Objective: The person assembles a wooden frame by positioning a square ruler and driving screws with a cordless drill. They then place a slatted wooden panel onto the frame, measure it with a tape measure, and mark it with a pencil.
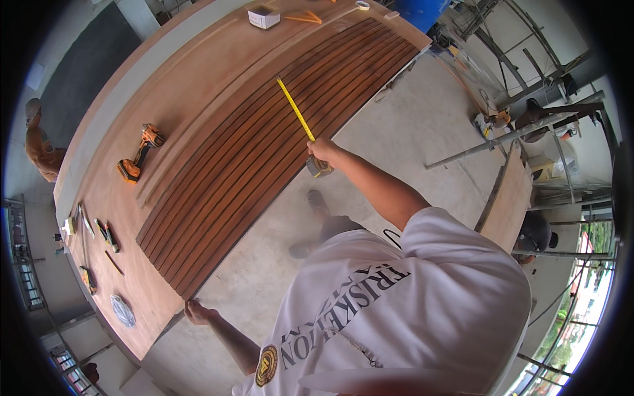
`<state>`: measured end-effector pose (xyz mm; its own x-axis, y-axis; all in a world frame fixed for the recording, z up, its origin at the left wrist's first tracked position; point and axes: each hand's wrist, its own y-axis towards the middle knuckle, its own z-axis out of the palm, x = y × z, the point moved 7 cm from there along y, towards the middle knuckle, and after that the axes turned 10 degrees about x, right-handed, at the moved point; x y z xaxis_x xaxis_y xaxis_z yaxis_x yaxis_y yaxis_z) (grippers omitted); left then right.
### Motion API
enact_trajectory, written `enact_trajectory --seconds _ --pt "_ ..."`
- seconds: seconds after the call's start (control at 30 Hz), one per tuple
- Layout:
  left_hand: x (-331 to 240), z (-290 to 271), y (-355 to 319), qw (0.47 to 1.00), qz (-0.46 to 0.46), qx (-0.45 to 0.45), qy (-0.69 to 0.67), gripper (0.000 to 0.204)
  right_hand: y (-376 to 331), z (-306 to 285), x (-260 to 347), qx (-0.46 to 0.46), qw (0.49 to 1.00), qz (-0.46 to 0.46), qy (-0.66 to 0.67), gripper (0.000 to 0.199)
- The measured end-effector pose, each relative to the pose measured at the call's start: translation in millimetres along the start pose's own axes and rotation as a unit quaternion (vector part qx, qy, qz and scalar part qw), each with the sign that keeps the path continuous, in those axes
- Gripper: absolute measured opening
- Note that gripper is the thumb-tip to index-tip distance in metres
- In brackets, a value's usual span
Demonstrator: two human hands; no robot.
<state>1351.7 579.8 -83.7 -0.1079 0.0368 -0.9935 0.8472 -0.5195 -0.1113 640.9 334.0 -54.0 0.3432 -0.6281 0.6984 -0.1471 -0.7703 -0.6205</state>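
Measuring seems to be in hand: a yellow-bladed tape measure (296, 111), gripped in the curled fingers of the right hand (321, 150) at centre, is extended over the reddish-brown slatted wooden panel (264, 152), and a steady, straight blade is called for next. The left hand (200, 313) is set at the panel's corner, lower left, its grip impossible to tell; open room is offered over the grey concrete floor (409, 125), right of the panel's edge.

Slatted panel (251, 153): free room either side of extended tape blade (295, 109); blade bars sideways pass across middle. Tabletop (96, 175) beyond: cordless drill (140, 153) in way, long, mostly open stretch from there to white box (264, 20). Left end crowded by hand tools (112, 237) and plastic bundle (122, 311), gaps between.
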Motion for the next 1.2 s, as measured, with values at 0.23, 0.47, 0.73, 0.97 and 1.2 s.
enact_trajectory --seconds 0.23,0.47,0.73,0.97,1.2 --pt "2.4 -0.4 -16.5 0.998 0.051 -0.024 -0.011 0.013 14.6 -2.0 -13.0 0.025 0.998 -0.05 0.004 0.04" --pt "7.1 1.5 -34.1 0.994 0.023 -0.105 0.031 0.021 23.0 -9.4 -12.7 0.045 0.997 -0.004 0.062 0.035" --pt "-20.6 5.9 -55.4 0.984 0.101 -0.111 0.101 0.034 27.9 -15.3 -10.5 0.063 0.997 0.041 0.035 0.036" --pt "-15.1 9.4 -57.9 0.992 0.069 -0.091 0.05 0.035 32.6 -17.2 -2.8 0.079 0.996 0.044 0.007 0.036" --pt "-38.3 12.3 -118.4 0.968 0.094 -0.165 0.166 0.037 -59.2 34.6 53.4 0.111 0.912 -0.278 -0.279 0.043"
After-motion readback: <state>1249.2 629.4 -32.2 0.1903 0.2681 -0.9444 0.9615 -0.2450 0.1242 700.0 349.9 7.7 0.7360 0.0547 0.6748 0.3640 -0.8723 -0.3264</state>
